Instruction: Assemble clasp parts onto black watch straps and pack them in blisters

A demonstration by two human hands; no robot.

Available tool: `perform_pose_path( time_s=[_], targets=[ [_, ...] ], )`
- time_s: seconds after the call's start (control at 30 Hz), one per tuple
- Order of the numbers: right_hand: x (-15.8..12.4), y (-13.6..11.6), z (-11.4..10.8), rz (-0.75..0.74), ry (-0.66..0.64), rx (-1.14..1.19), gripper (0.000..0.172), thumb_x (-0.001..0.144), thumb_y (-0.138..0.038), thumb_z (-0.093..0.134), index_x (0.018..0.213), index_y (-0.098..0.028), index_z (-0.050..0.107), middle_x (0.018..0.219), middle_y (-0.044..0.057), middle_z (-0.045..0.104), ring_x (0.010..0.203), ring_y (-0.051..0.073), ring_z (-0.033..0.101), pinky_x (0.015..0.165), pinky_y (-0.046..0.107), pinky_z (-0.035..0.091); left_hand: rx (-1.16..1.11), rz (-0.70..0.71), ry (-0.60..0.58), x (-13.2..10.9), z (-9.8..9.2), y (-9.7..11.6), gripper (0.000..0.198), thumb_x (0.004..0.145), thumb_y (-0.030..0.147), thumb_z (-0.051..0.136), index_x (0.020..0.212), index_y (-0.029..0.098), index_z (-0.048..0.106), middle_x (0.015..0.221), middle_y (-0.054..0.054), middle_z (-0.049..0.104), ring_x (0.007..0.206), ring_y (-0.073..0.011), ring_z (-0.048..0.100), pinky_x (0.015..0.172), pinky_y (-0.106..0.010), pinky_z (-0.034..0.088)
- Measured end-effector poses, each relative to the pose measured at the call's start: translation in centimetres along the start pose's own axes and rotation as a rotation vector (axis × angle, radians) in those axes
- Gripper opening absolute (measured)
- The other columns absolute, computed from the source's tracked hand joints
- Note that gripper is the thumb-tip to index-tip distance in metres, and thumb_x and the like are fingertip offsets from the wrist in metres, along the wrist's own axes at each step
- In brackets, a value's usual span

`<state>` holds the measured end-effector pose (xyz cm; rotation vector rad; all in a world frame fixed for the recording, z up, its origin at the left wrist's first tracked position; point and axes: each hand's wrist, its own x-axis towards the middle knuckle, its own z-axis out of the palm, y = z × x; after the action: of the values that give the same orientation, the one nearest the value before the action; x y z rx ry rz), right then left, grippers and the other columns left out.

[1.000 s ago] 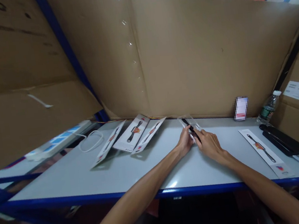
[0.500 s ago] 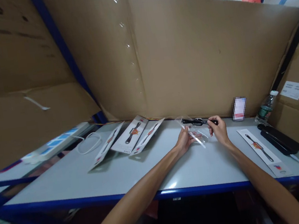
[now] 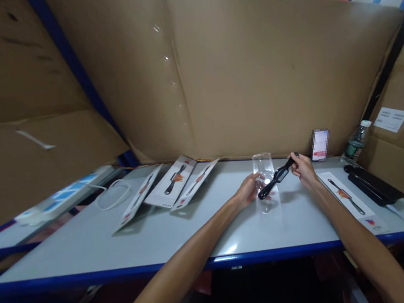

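Observation:
My left hand (image 3: 248, 190) holds a clear plastic blister tray (image 3: 263, 163) upright, its fingers showing through the plastic. In my right hand (image 3: 303, 168) is the upper end of a black double-ended tool with a framed middle (image 3: 282, 174), like the one pictured on the cards. The tool slants down to the left, its lower end in front of the tray; whether they touch I cannot tell. Just right of my right forearm lies a printed packaging card (image 3: 347, 196). Several more printed cards (image 3: 170, 182) lean together left of my hands.
A white power strip (image 3: 70, 192) with a cable is at the left. On the right are a water bottle (image 3: 357, 143), a black device (image 3: 374, 185) with a white cord, and a blurred upright phone-like object (image 3: 320, 146). Cardboard (image 3: 244, 75) walls the table's back.
The blister tray has turned from slanted to upright, facing me. The black tool has swung from nearly level to a slant, its left end now lower and in front of the tray.

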<state>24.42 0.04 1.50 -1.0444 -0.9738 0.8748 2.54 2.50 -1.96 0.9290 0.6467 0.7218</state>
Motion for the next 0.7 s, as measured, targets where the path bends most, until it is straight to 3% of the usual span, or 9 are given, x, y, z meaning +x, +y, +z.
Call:
perform_pose_path(
  time_s=[0.17, 0.27, 0.47, 0.6, 0.7],
  targets=[
    [-0.9, 0.2, 1.6, 0.094, -0.246, -0.109, 0.051, 0.064, -0.064, 0.076, 0.078, -0.018, 0.06, 0.045, -0.01, 0.042, 0.034, 0.003, 0.022, 0.035, 0.018, 0.011, 0.163, -0.064, -0.094, -1.0, 0.9, -0.4, 0.024, 0.094, 0.044, 0.054, 0.104, 0.022, 0.052, 0.076, -0.004, 0.066, 0.058, -0.0269, 0.072, 0.047, -0.036, 0.057],
    [-1.2, 0.4, 2.1, 0.092, -0.299, -0.198, 0.047, 0.065, -0.061, 0.075, 0.074, -0.02, 0.056, 0.046, -0.007, 0.048, 0.033, 0.004, 0.029, 0.034, 0.018, 0.015, 0.162, -0.097, -0.158, -1.0, 0.7, -0.7, 0.03, 0.095, 0.047, 0.052, 0.111, 0.021, 0.054, 0.082, -0.009, 0.071, 0.056, -0.0277, 0.072, 0.045, -0.035, 0.055],
    [-0.9, 1.8, 1.7, -0.031, -0.178, -0.414, 0.039, 0.067, -0.054, 0.07, 0.081, -0.021, 0.055, 0.046, -0.007, 0.053, 0.034, 0.009, 0.038, 0.036, 0.02, 0.024, 0.137, -0.145, -0.214, -1.0, 0.6, -0.5, 0.049, 0.094, 0.065, 0.044, 0.109, 0.02, 0.055, 0.091, -0.014, 0.074, 0.063, -0.0281, 0.073, 0.049, -0.035, 0.056],
    [-0.6, 2.6, 1.4, -0.147, -0.091, -0.519, 0.035, 0.069, -0.049, 0.067, 0.085, -0.021, 0.055, 0.047, -0.009, 0.052, 0.039, 0.01, 0.042, 0.039, 0.019, 0.025, 0.146, -0.141, -0.201, -1.2, 1.1, -0.5, 0.037, 0.094, 0.055, 0.052, 0.105, 0.019, 0.056, 0.09, -0.014, 0.073, 0.062, -0.0269, 0.072, 0.05, -0.033, 0.054],
    [-0.4, 2.7, 1.4, -0.095, -0.124, -0.468, 0.035, 0.067, -0.049, 0.068, 0.085, -0.022, 0.054, 0.048, -0.009, 0.053, 0.039, 0.009, 0.041, 0.039, 0.019, 0.025, 0.15, -0.131, -0.196, -1.4, 1.3, -0.4, 0.03, 0.095, 0.047, 0.053, 0.105, 0.019, 0.057, 0.088, -0.013, 0.073, 0.061, -0.0264, 0.073, 0.049, -0.031, 0.053]
  ],
)
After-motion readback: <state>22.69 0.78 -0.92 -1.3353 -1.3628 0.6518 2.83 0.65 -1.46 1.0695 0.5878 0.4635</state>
